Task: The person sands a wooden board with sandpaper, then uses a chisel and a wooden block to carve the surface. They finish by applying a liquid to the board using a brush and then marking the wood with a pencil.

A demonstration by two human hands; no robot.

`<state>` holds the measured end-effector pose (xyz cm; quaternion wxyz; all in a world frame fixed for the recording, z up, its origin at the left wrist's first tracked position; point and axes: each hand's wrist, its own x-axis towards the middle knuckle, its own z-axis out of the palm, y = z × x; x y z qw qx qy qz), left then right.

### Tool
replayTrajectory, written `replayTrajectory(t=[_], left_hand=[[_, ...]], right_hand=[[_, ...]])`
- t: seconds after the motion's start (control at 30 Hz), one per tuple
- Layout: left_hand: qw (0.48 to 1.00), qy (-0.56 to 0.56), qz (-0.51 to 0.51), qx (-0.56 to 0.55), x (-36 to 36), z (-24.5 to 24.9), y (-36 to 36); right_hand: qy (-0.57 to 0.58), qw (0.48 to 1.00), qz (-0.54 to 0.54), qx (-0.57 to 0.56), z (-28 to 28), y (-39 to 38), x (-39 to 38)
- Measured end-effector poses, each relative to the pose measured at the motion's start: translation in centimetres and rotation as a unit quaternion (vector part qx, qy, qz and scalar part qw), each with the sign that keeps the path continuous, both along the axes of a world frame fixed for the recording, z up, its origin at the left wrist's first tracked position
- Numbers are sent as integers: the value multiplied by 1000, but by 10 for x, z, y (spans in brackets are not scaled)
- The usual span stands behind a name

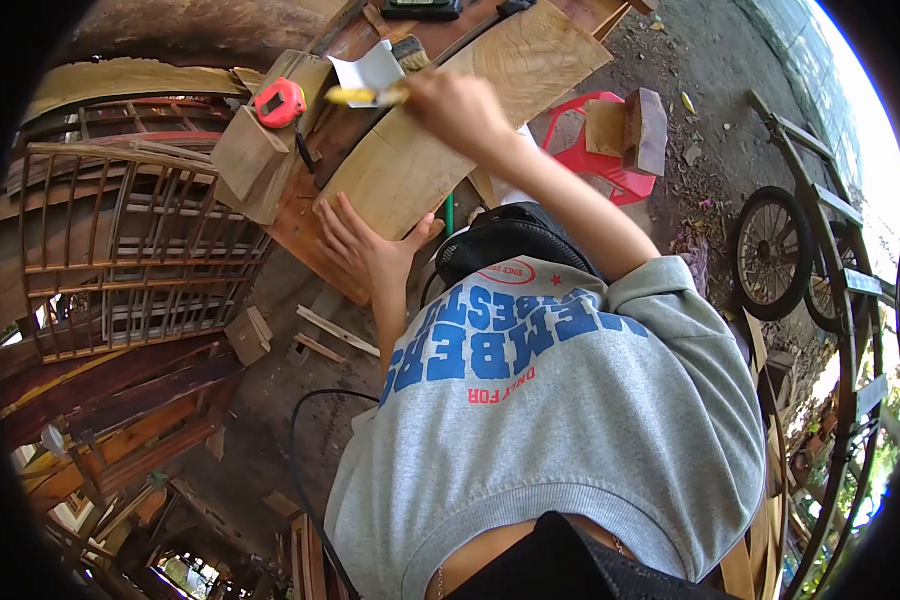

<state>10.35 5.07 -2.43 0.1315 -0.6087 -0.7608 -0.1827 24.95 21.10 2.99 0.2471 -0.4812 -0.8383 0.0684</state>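
My left hand (pixel 363 248) lies with fingers spread on the near left end of a wide, light wooden board (pixel 390 180). Above the same board is my right hand (pixel 462 112), smeared by motion, its fingers closed on a slim yellow tool (pixel 352 96). The tool is too blurred to tell its exact kind; its tip points left, past the board's far edge. Behind it is a piece of white paper (pixel 368 68), beside a paintbrush (pixel 409 52) with pale bristles. A red tape measure (pixel 280 102) rests on wooden blocks (pixel 247 155) to the left.
The board lies on a reddish wooden workbench (pixel 305 230). A red plastic stool (pixel 618 183) holding wood pieces (pixel 645 130) stands at right. Slatted wooden frames (pixel 120 245) are stacked at left. Farther right are a wheel (pixel 773 252) and a ladder-like frame (pixel 838 205). Wood offcuts (pixel 335 330) lie on the ground.
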Motion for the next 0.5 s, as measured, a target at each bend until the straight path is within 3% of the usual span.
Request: replayTrajectory(t=[0.07, 0.1, 0.17, 0.23, 0.27, 0.3, 0.33, 0.37, 0.5], left_hand=[[1000, 0, 1, -6, -1, 1, 0], [1000, 1, 1, -6, -1, 2, 1], [1000, 1, 4, -9, 0, 2, 0], [1000, -4, 3, -4, -1, 0, 0], [1000, -10, -1, 3, -1, 0, 0], [1000, -11, 0, 4, -1, -1, 0], [1000, -14, 2, 7, -1, -1, 0], [1000, -17, 3, 9, -1, -2, 0], [1000, -12, 3, 15, 0, -2, 1]], right_hand=[[76, 984, 114, -110, 13, -26, -17], [110, 977, 141, -111, 9, -30, -20], [54, 981, 67, -172, 14, -13, -12], [88, 984, 19, -151, 24, 20, 24], [47, 989, -72, -123, 21, 43, 39], [113, 987, -88, -69, 5, 71, 61], [153, 971, -101, -152, 23, 83, 85], [180, 974, -120, -64, 22, 91, 91], [57, 991, -119, -9, 8, 90, 81]])
